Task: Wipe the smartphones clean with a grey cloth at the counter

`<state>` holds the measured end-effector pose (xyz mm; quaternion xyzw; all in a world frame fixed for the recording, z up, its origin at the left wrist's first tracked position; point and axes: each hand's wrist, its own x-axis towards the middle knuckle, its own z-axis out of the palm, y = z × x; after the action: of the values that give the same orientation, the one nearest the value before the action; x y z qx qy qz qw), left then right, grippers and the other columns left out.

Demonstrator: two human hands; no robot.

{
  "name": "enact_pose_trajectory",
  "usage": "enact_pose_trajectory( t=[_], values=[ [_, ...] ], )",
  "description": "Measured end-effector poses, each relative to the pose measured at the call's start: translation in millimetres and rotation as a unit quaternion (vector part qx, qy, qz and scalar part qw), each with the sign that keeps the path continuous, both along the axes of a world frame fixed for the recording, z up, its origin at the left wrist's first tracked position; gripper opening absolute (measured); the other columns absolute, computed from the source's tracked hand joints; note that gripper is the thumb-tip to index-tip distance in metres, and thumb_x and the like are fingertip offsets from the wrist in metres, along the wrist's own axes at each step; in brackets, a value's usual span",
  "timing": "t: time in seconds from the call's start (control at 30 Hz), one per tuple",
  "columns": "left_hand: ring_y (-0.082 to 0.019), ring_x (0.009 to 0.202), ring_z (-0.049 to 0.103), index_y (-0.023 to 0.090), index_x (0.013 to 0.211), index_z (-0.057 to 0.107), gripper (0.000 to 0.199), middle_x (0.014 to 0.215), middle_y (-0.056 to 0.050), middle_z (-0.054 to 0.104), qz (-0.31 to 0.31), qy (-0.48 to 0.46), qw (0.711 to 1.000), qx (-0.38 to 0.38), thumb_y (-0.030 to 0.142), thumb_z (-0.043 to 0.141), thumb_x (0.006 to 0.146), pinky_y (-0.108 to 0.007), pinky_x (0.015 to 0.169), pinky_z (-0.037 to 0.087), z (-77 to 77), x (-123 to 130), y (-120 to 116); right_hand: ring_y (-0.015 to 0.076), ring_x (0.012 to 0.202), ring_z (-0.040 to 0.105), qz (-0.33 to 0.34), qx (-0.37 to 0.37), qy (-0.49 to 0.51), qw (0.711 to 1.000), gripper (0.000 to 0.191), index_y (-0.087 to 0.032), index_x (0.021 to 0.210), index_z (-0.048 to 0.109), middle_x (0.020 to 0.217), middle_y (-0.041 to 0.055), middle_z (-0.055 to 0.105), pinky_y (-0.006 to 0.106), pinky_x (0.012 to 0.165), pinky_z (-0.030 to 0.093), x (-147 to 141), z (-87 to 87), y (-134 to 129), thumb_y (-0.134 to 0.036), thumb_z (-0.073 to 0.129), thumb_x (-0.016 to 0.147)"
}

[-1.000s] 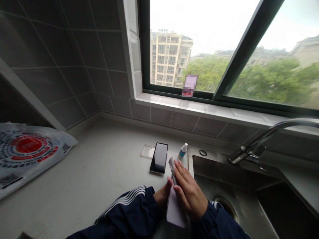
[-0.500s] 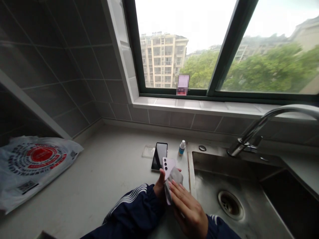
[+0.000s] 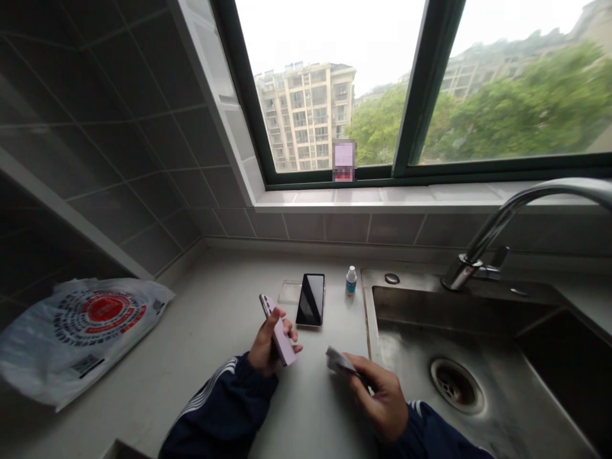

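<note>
Lilac smartphone (image 3: 278,331) up in the air over the bench (image 3: 201,344), and there it was, gripped in the left hand (image 3: 266,341), fingers curled firmly round its long edges, the body tilted with its top end pointing up and to the left! Over to the right, the right hand (image 3: 382,398) was nearly closed, thumb and fingers pinching a crumpled grey cloth (image 3: 339,360), its loose end sticking out to the left. The two hands were well apart, the cloth nowhere near the phone. Straight ahead lay a black smartphone (image 3: 310,299), flat on the bench with its glossy screen facing up, a clear plastic piece (image 3: 290,292) just beside it on the left. To its right stood a small white-capped bottle (image 3: 351,281) with a blue label, upright near the steel lip of the sink (image 3: 454,357). A curved chrome faucet (image 3: 497,223) rose over the basin, with the round drain (image 3: 456,384) down below. Far left on the bench, a white plastic bag (image 3: 90,331) with a red circular print lay flat by the tiled wall (image 3: 143,159). Navy sleeves (image 3: 215,408) with white stripes ran in from the bottom, and above it all was the window (image 3: 335,83).
</note>
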<state>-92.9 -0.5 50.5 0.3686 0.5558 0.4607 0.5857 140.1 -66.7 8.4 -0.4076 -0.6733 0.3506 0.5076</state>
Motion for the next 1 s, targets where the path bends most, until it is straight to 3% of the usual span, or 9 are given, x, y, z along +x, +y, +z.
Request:
enact_pose_trajectory(
  t=[0.03,0.07,0.13,0.2,0.33,0.43,0.57,0.77,1.0],
  values=[
    [-0.015,0.065,0.057,0.026,0.100,0.040,0.060,0.073,0.005,0.048,-0.018,0.164,0.986,-0.002,0.081,0.034,0.077,-0.038,0.064,0.055,0.0,-10.8,6.8,0.0214,0.093,0.073,-0.001,-0.006,0.003,1.000,0.026,-0.020,0.113,0.071,0.107,0.0095,0.074,0.029,0.082,0.059,-0.3,-1.5,0.2,-0.024,0.054,0.093],
    [-0.016,0.065,0.059,0.025,0.101,0.041,0.061,0.075,0.003,0.052,-0.018,0.229,0.973,-0.006,0.080,0.040,0.074,-0.040,0.065,0.055,-0.1,-21.4,14.5,0.0213,0.091,0.073,-0.001,-0.011,0.003,1.000,0.027,-0.020,0.112,0.071,0.106,0.0096,0.074,0.028,0.081,0.059,-0.6,-2.9,0.3,-0.026,0.055,0.092],
    [-0.021,0.074,0.062,0.023,0.102,0.044,0.066,0.081,-0.001,0.058,-0.014,0.317,0.948,-0.003,0.077,0.056,0.066,-0.042,0.073,0.054,0.6,-40.7,31.3,0.0205,0.085,0.073,0.000,-0.021,0.004,1.000,0.026,-0.020,0.110,0.072,0.101,0.0090,0.075,0.027,0.078,0.059,-1.5,-4.7,0.4,-0.028,0.055,0.092],
    [-0.029,0.095,0.062,0.021,0.095,0.050,0.068,0.095,-0.009,0.062,-0.013,0.417,0.909,0.004,0.072,0.069,0.054,-0.045,0.089,0.048,2.8,-54.2,47.5,0.0201,0.081,0.073,0.004,-0.027,0.004,1.000,0.026,-0.020,0.108,0.073,0.098,0.0084,0.076,0.027,0.075,0.058,-2.7,-5.3,0.7,-0.030,0.055,0.092],
    [-0.039,0.112,0.056,0.016,0.099,0.056,0.071,0.115,-0.021,0.060,-0.026,0.558,0.829,-0.011,0.070,0.067,0.054,-0.047,0.096,0.042,6.1,-56.2,73.6,0.0203,0.081,0.072,0.013,-0.026,0.004,1.000,0.026,-0.020,0.103,0.074,0.093,0.0086,0.076,0.026,0.072,0.057,-4.6,-4.8,1.2,-0.032,0.054,0.092],
    [-0.041,0.113,0.056,0.012,0.112,0.055,0.082,0.122,-0.025,0.057,-0.038,0.615,0.787,-0.033,0.071,0.063,0.056,-0.047,0.093,0.043,4.6,-43.9,88.3,0.0193,0.077,0.072,0.017,-0.028,0.001,0.999,0.026,-0.019,0.101,0.075,0.091,0.0086,0.076,0.026,0.071,0.055,-4.9,-4.5,0.9,-0.032,0.054,0.091],
    [-0.040,0.111,0.058,0.009,0.120,0.053,0.091,0.122,-0.026,0.058,-0.054,0.650,0.755,-0.072,0.072,0.062,0.055,-0.045,0.089,0.045,1.6,-32.1,104.9,0.0188,0.075,0.071,0.020,-0.035,-0.004,0.999,0.026,-0.019,0.099,0.075,0.088,0.0084,0.076,0.026,0.069,0.054,-4.9,-5.3,0.9,-0.033,0.055,0.091],
    [-0.038,0.110,0.060,0.010,0.122,0.053,0.090,0.121,-0.025,0.061,-0.061,0.663,0.740,-0.096,0.075,0.057,0.060,-0.042,0.085,0.047,0.4,-24.8,121.0,0.0199,0.073,0.071,0.019,-0.051,-0.004,0.999,0.029,-0.019,0.097,0.075,0.085,0.0086,0.076,0.027,0.068,0.055,-4.7,-8.1,2.7,-0.037,0.054,0.092],
    [-0.038,0.107,0.061,0.010,0.122,0.054,0.085,0.120,-0.026,0.061,-0.051,0.676,0.731,-0.085,0.072,0.056,0.065,-0.043,0.083,0.047,5.1,1.6,120.5,0.0203,0.074,0.071,0.012,-0.063,0.000,0.998,0.029,-0.018,0.096,0.075,0.084,0.0082,0.076,0.027,0.067,0.055,-3.8,-9.4,3.2,-0.039,0.055,0.091]
  ],
)
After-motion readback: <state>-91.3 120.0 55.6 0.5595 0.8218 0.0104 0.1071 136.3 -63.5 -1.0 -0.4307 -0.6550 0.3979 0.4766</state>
